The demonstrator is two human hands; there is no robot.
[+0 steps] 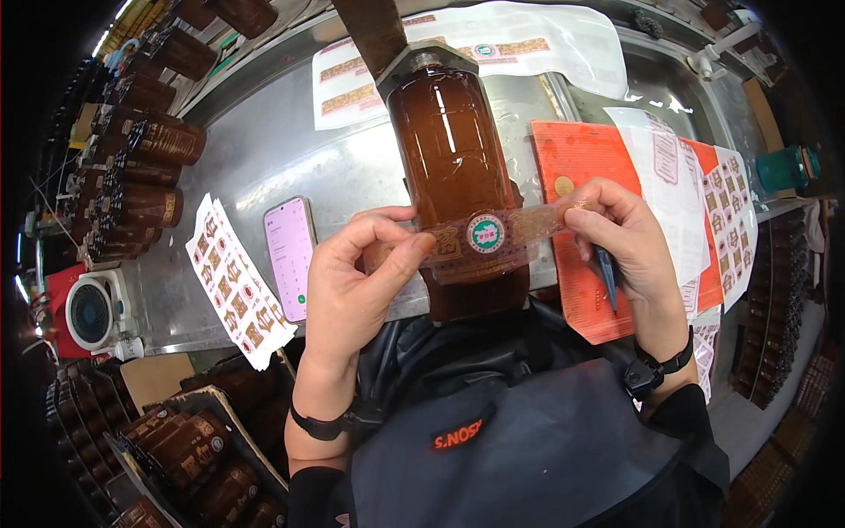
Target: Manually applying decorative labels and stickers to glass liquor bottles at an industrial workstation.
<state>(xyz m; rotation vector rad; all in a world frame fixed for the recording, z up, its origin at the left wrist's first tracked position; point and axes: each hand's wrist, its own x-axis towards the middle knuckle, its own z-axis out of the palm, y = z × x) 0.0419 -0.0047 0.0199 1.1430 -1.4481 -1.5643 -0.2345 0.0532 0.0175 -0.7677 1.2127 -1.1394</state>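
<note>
A glossy brown bottle (449, 141) lies lengthwise before me, its neck end pointing away against a metal holder (427, 55). Across its near part stretches a translucent decal strip (515, 231) with gold patterning and a round green-and-white emblem. My left hand (365, 273) pinches the strip's left end between thumb and fingers, close to the bottle. The right end is pinched by my right hand (616, 231), held a little off the bottle's side. A dark blue pointed tool (606, 280) sticks out below that hand's fingers, its upper part hidden by them.
A metal worktop (238, 167) carries a phone (290, 251), printed decal sheets (233, 282) and a far sheet (572, 44). Right lies an orange corrugated board (563, 145) under white sheets (656, 176). Brown bottles (167, 141) line the left; others fill a crate (189, 449).
</note>
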